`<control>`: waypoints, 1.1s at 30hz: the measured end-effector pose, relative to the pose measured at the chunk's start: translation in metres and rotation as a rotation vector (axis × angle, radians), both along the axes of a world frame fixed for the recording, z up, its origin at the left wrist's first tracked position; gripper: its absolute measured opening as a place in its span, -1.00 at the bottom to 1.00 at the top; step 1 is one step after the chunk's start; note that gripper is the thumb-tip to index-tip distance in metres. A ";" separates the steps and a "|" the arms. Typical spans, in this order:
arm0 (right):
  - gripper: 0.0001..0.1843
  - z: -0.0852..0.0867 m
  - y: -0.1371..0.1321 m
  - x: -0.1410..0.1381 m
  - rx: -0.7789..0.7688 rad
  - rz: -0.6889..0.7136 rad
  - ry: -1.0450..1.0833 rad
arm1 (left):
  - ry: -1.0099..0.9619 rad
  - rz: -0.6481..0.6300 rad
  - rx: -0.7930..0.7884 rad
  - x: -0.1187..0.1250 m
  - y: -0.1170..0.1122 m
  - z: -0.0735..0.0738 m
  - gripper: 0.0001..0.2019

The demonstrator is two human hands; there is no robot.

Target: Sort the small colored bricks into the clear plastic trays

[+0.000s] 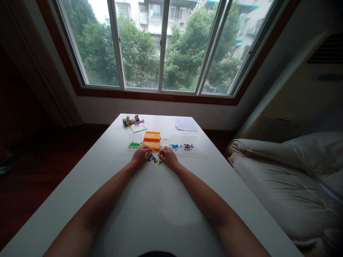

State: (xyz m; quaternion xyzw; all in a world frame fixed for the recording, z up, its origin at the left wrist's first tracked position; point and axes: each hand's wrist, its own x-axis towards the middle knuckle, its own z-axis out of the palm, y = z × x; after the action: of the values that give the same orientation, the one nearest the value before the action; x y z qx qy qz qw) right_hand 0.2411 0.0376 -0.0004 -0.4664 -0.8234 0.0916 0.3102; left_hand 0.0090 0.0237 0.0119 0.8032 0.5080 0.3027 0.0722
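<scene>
A small pile of mixed-colour bead-like pieces (pixel 154 159) lies on the white table between my hands. My left hand (pixel 142 156) rests at the pile's left edge, fingers bent and drawn together. On the opposite side, my right hand (pixel 168 155) has its fingertips pinched close to the pieces. Anything in either hand is too small to make out. Just beyond stands an open orange case (pixel 152 140) with pale pieces in its near half. Left of it is a clear box with green pieces (pixel 135 144). To the right, clear boxes hold blue pieces (pixel 175 146) and dark brown pieces (pixel 188 146).
Small colourful figures (pixel 130 120) and a pastel card (pixel 138 127) lie at the table's far left. White paper sheets (pixel 185 124) lie at the far right corner. A beige cushioned seat (pixel 268 185) stands beyond the table's right edge. A window (pixel 160 46) is ahead.
</scene>
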 end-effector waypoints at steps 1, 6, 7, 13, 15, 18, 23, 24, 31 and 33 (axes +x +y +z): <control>-0.97 0.000 0.000 0.000 -0.002 -0.001 -0.001 | 0.001 0.000 0.000 0.000 0.000 0.000 -0.75; -0.94 -0.002 0.002 -0.001 -0.014 -0.011 0.003 | -0.005 -0.012 0.002 0.000 0.001 -0.001 -0.76; -0.94 -0.002 0.003 0.000 -0.006 -0.016 0.009 | -0.003 -0.011 -0.003 0.000 0.001 -0.001 -0.75; -0.93 0.012 0.014 0.029 0.138 -0.205 0.105 | -0.001 -0.009 -0.003 0.000 0.001 -0.001 -0.74; -0.91 0.017 0.021 0.047 0.183 -0.343 0.142 | 0.000 -0.013 -0.004 0.000 0.001 0.000 -0.74; -0.88 0.022 0.030 0.073 0.208 -0.538 0.178 | 0.009 -0.023 -0.013 0.000 0.001 0.000 -0.74; -0.85 0.019 0.035 0.097 0.166 -0.811 0.178 | 0.030 -0.035 -0.030 -0.001 0.000 0.002 -0.73; -0.85 0.018 0.035 0.099 0.158 -0.850 0.181 | 0.034 -0.036 -0.033 -0.001 -0.001 0.002 -0.73; -0.79 0.019 0.032 0.092 0.185 -0.710 0.173 | 0.041 -0.047 -0.016 -0.002 0.001 -0.001 -0.73; -0.79 0.020 0.028 0.080 0.174 -0.486 0.144 | 0.040 -0.049 -0.016 -0.002 0.003 -0.002 -0.73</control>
State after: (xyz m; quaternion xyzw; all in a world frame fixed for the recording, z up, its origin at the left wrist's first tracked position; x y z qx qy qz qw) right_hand 0.3212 0.0657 0.0195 -0.6141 -0.6679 -0.0236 0.4199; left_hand 0.0068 0.0263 0.0098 0.8205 0.4920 0.2809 0.0759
